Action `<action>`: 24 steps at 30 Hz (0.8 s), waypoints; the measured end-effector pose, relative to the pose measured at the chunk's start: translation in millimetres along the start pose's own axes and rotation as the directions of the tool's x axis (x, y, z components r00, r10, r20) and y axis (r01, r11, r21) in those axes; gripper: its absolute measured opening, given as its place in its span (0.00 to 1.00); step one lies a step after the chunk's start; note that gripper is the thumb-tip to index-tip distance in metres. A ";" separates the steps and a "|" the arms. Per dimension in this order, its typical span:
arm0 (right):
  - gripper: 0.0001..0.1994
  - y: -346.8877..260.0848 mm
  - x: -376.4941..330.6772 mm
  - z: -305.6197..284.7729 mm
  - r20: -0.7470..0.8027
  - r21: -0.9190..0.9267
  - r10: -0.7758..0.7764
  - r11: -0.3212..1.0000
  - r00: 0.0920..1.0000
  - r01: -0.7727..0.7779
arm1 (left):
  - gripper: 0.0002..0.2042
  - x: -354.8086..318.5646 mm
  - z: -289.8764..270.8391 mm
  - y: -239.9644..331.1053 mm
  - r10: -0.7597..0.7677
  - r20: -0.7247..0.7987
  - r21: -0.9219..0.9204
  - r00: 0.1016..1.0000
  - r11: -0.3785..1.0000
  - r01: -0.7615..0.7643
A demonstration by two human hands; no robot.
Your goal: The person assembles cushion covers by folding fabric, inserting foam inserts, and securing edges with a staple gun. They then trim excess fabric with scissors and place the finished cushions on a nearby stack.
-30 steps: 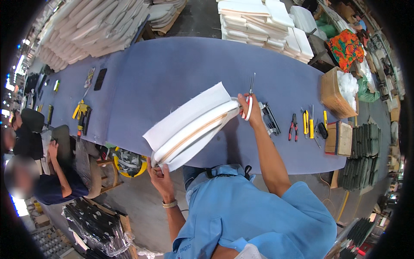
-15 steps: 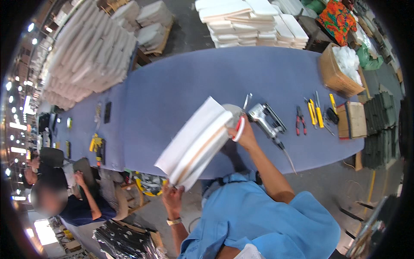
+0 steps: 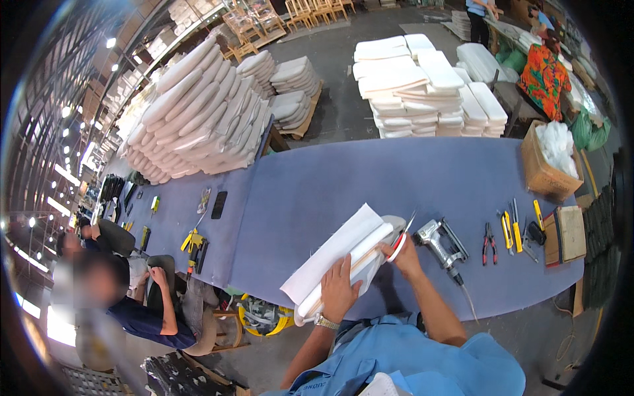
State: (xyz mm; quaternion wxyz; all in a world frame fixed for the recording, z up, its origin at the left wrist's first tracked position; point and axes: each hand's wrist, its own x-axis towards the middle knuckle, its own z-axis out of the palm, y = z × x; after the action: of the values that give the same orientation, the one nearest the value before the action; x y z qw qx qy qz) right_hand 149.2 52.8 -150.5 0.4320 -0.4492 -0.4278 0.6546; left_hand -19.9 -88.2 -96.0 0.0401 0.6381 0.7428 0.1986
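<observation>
A long white padded panel (image 3: 350, 254) with a tan strip along its side lies slanted over the near part of the blue table. A flap of white cloth (image 3: 340, 244) spreads out along its far-left side. My left hand (image 3: 339, 290) grips the panel's near side, with the thumb apart from the fingers. My right hand (image 3: 404, 257) is closed on scissors (image 3: 399, 245) with red-and-white handles, their blades pointing away beside the panel's far end. That hand's fingers also touch the panel. Just right of it lies a silver staple gun (image 3: 441, 247) with a hose.
Pliers (image 3: 489, 244), yellow-handled cutters (image 3: 512, 231) and a cardboard box (image 3: 549, 162) of white stuffing sit at the right of the table (image 3: 297, 191). White pads (image 3: 198, 119) are piled far left. A co-worker (image 3: 142, 310) sits at the left, near a glue gun (image 3: 195, 247).
My left hand has moved from the panel's near end up along its side. My right hand still holds the scissors at the far end. The head view has tilted up.
</observation>
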 end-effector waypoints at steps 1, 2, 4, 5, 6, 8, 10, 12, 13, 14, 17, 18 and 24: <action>0.39 4.5 -1.3 0.8 -0.021 -0.083 0.005 0.997 1.000 -0.007 | 0.40 2.2 7.0 -2.0 0.021 -0.024 0.064 0.999 0.998 -0.020; 0.38 10.8 -1.8 -0.8 -0.058 -0.161 0.010 0.987 0.998 -0.020 | 0.40 7.8 8.8 -2.9 -0.019 0.053 0.042 0.998 0.999 0.016; 0.36 21.3 -2.3 -1.9 -0.031 -0.046 0.003 0.999 1.000 -0.004 | 0.40 13.9 4.7 -7.8 -0.100 0.214 0.017 0.972 0.995 0.099; 0.34 24.4 -2.3 -2.8 -0.046 -0.089 -0.001 0.996 0.999 -0.003 | 0.40 16.4 6.0 -10.4 -0.081 0.196 0.039 0.977 0.996 0.075; 0.32 27.2 -1.7 -4.1 -0.063 -0.130 -0.006 0.992 0.998 -0.003 | 0.39 17.6 9.2 -13.9 -0.060 0.178 0.062 0.982 0.997 0.050; 0.33 32.2 2.5 -11.2 -0.058 -0.231 -0.003 0.973 0.998 -0.010 | 0.39 21.5 14.8 -15.0 -0.030 0.149 0.100 0.988 0.995 0.015; 0.39 35.7 4.8 -16.7 -0.005 -0.347 0.023 0.937 1.000 -0.023 | 0.38 22.1 15.2 -14.9 -0.025 0.119 0.137 0.993 0.991 0.009; 0.38 39.2 3.5 -19.6 -0.006 -0.243 0.006 0.970 1.000 -0.007 | 0.38 25.6 12.4 -13.6 -0.027 0.166 0.112 0.986 0.994 0.009; 0.37 40.5 4.4 -21.2 0.003 -0.206 -0.014 0.978 1.000 0.014 | 0.38 27.9 8.8 -12.7 -0.031 0.184 0.099 0.982 0.995 0.012; 0.37 39.8 3.0 -23.4 0.015 -0.175 -0.031 0.984 0.999 0.033 | 0.37 27.0 8.2 -13.0 -0.040 0.204 0.083 0.978 0.996 0.023; 0.35 24.2 1.1 -26.7 0.076 -0.048 0.054 0.998 0.996 -0.050 | 0.37 35.3 8.6 -16.0 -0.106 0.256 0.122 0.961 0.990 0.077; 0.35 16.4 -1.2 -27.0 0.119 0.010 0.110 0.994 0.987 -0.112 | 0.37 38.1 4.8 -15.4 -0.161 0.300 0.148 0.940 0.982 0.121; 0.32 8.7 -14.7 -51.4 0.041 0.169 0.121 0.977 0.992 -0.126 | 0.23 56.7 -4.9 -44.8 -0.133 0.181 0.185 0.975 0.978 0.099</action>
State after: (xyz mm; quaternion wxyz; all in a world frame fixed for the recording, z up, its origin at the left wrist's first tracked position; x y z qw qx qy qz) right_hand 200.1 45.4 -167.3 0.4210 -0.4258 -0.3477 0.7215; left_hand -73.6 -39.6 -96.1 0.0670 0.6109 0.7860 0.0674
